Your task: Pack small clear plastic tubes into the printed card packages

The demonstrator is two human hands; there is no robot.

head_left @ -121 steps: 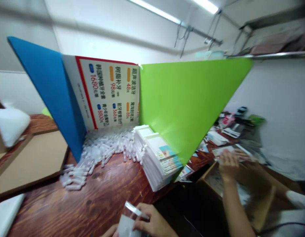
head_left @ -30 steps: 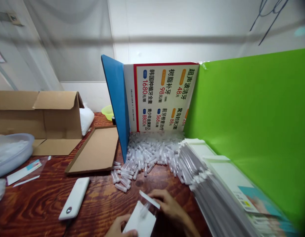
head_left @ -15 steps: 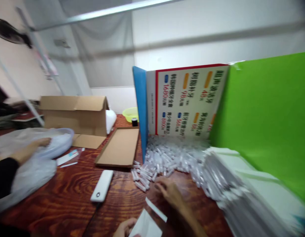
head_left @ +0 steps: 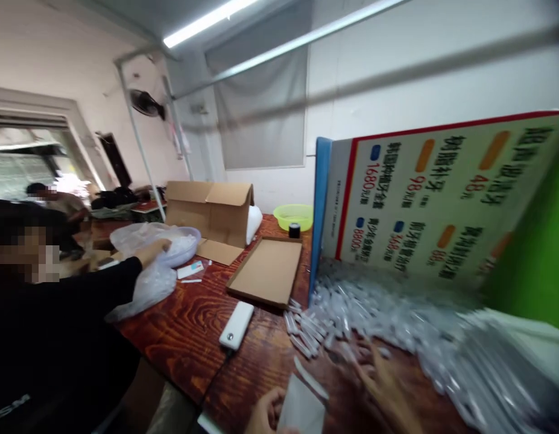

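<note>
Low in the head view, my left hand (head_left: 268, 410) grips a flat white pouch (head_left: 301, 407) by its left side. A narrow white flap (head_left: 312, 381) stands off the pouch's upper right edge. To the right, my right hand (head_left: 369, 367) is at the near edge of a heap of small clear plastic tubes (head_left: 365, 304). Motion smears its fingers, so I cannot make out whether they hold a tube. Several more tubes (head_left: 306, 331) lie loose left of that hand.
Printed boards (head_left: 397, 205) wall in the heap, beside stacked white pouches (head_left: 505, 367). Left of them are a shallow cardboard tray (head_left: 268, 274), a white corded device (head_left: 236, 325), a yellow basin (head_left: 283, 217) and a folded carton (head_left: 207, 211). A co-worker's hand (head_left: 159, 248) reaches into a purple basin (head_left: 189, 253).
The view has swung left, bringing the co-worker's body into sight. My right hand has moved closer against the tubes, its fingers blurred. My left hand keeps hold of the pouch.
</note>
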